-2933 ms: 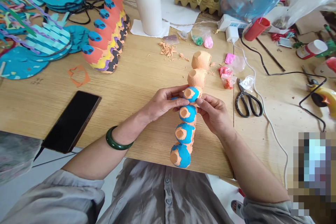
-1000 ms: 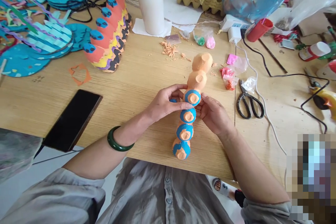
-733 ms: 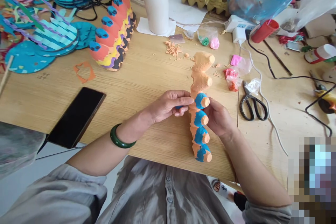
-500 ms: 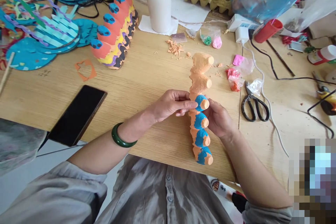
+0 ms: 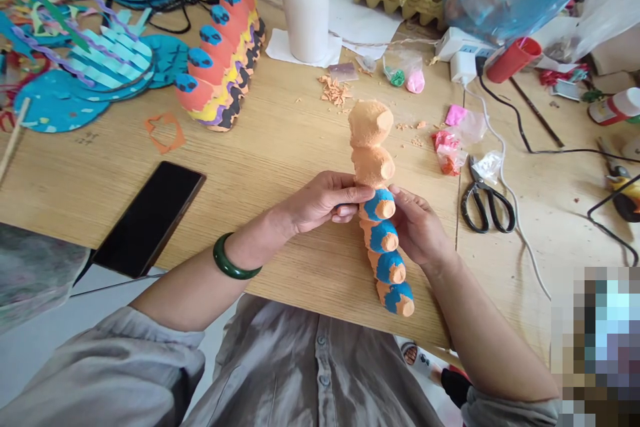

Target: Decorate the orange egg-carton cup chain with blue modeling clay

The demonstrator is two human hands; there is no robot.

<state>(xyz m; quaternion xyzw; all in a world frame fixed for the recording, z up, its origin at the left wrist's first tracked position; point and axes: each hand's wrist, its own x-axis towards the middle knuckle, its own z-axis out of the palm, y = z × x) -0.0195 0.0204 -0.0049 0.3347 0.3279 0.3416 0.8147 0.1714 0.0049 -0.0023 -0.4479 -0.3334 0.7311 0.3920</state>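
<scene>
Between my two hands is an orange strip of egg carton (image 5: 371, 125), its row of bumps running away from me. Blue clay (image 5: 384, 238) rings the nearer bumps, while the two farthest are plain orange. My left hand (image 5: 330, 200) grips the strip from the left, thumb pressed beside a blue-covered bump near the middle. On the other side, my right hand (image 5: 417, 223) is closed on the strip's right edge, with some fingers hidden behind it. A dark green bangle (image 5: 235, 259) circles my left wrist.
A finished-looking painted carton strip (image 5: 220, 57) lies at the back left, beside blue paper discs (image 5: 60, 103). A phone (image 5: 150, 217) rests front left. Scissors (image 5: 485, 197), clay bags (image 5: 450, 150) and a cable lie right. A white bottle (image 5: 305, 13) stands behind.
The strip has turned in my hands: its far end has swung left and its near end right, and its bumps show at a different tilt. My hands have barely moved.
</scene>
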